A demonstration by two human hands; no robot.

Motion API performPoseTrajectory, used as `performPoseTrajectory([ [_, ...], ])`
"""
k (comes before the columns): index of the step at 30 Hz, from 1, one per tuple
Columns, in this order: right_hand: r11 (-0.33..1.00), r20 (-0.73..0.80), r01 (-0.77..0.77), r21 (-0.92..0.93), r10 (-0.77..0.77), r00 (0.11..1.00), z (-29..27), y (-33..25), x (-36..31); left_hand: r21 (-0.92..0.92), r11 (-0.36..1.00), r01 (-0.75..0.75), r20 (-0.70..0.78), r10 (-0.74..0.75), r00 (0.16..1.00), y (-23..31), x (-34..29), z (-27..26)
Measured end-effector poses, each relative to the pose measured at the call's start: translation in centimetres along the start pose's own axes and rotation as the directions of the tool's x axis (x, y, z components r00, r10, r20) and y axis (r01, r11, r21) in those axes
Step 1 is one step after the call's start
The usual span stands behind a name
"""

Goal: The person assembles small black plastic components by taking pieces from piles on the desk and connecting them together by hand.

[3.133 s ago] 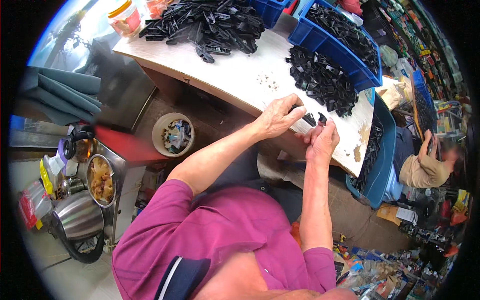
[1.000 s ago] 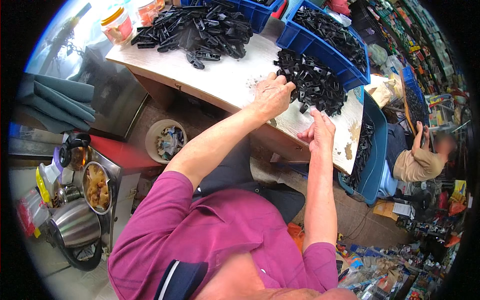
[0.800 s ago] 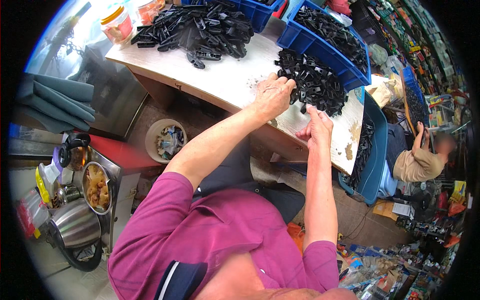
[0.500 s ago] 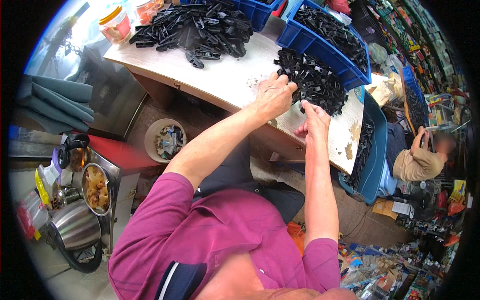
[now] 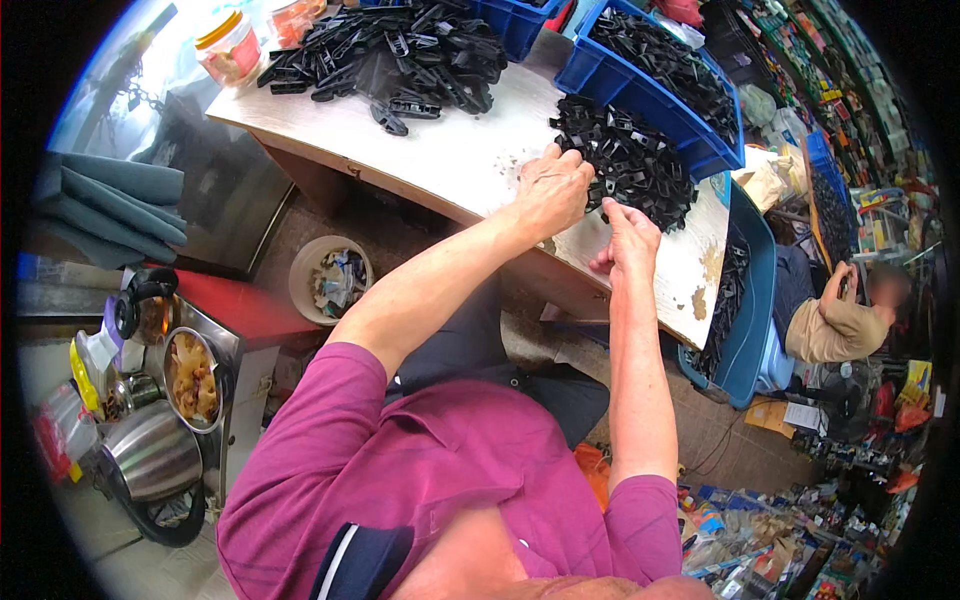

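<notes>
— Trouble could start at the near heap of small black plastic parts point(image 5: 630, 165), I'd say. The left hand point(image 5: 552, 190) lies curled on the heap's left edge, fingertips on the pieces; whether it has pinched one, I cannot tell.

— And the right hand point(image 5: 628, 238)?

— Just beside the heap's lower edge, fingers drawn together as if around something small, but what it grips, if anything, is hidden. Again, I cannot tell.

— So what might go wrong?

— The heap sits loose on the pale tabletop point(image 5: 450, 150), close to the near edge. Raking through it could push pieces off toward the floor or into the blue bin point(image 5: 750, 300) hanging below the right end.

— Mixing with other stock?

— Possibly. The larger black clips point(image 5: 390, 55) lie well apart at the far left, but the blue crate point(image 5: 650, 85) of similar parts touches the heap's far side, so a stray flick could blend the two.

— Anything else?

— Interlocked pieces may come up in a clump.
</notes>
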State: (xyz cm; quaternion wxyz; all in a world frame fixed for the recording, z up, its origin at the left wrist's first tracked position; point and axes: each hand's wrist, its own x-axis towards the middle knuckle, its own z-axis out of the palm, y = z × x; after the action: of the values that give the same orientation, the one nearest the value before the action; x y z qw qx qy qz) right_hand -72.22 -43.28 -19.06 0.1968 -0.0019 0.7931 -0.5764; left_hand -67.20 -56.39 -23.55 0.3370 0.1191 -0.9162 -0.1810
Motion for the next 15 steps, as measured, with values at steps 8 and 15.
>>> performPoseTrajectory([
  [8, 1.0, -0.018, -0.007, -0.021, 0.007, 1.0, 0.22, -0.28, -0.18, -0.049, 0.998, -0.041, -0.012, 0.041, 0.999, -0.13, 0.19, 0.15],
  [15, 0.999, -0.009, 0.035, -0.016, -0.035, 0.999, 0.11, 0.27, 0.1, -0.059, 0.998, 0.006, 0.062, -0.002, 0.998, 0.17, 0.27, 0.42],
])
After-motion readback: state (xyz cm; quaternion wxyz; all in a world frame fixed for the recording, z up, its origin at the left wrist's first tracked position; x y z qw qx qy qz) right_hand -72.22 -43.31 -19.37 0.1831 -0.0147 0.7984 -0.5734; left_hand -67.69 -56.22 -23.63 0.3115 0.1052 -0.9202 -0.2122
